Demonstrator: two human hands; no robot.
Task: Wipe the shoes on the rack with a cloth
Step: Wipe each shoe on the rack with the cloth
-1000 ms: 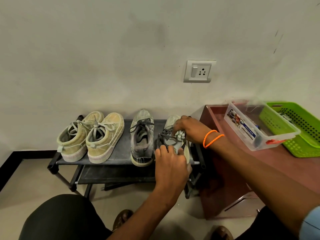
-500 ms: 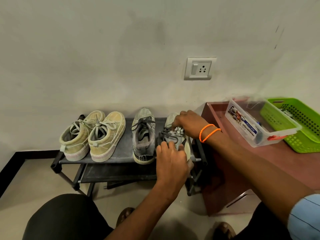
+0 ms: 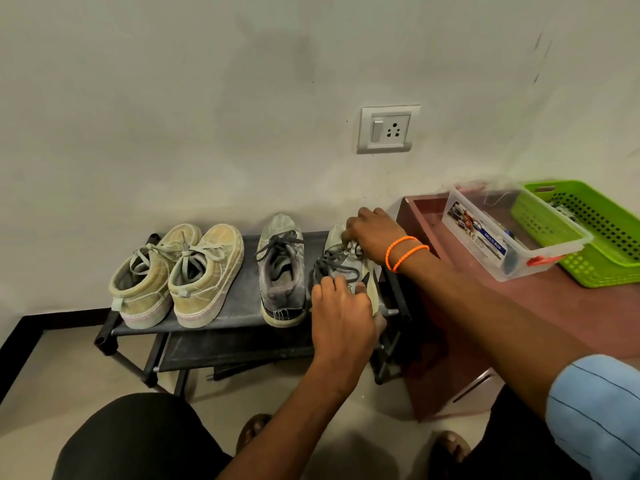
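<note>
Both hands on rightmost grey shoe point(image 3: 341, 263), top shelf of rack point(image 3: 242, 315).

Left hand point(image 3: 341, 311) clasps its heel end; right hand point(image 3: 372, 233) grip pinches pale cloth point(image 3: 353, 247) against the toe. Tan pair point(image 3: 176, 271) at left, untouched.

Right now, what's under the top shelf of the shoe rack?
A second dark shelf sits under the top shelf. Its visible part holds no shoes; the left hand hides its right end.

A home interior is indicated, probably an entry corner. A low black shoe rack point(image 3: 221, 322) loaded with worn sneakers is set against a scuffed plaster wall point(image 3: 207, 98), where a switch-and-socket plate point(image 3: 388, 129) is mounted. Plastic storage baskets point(image 3: 588, 230) are kept on a reddish desk point(image 3: 554, 306) alongside.
</note>
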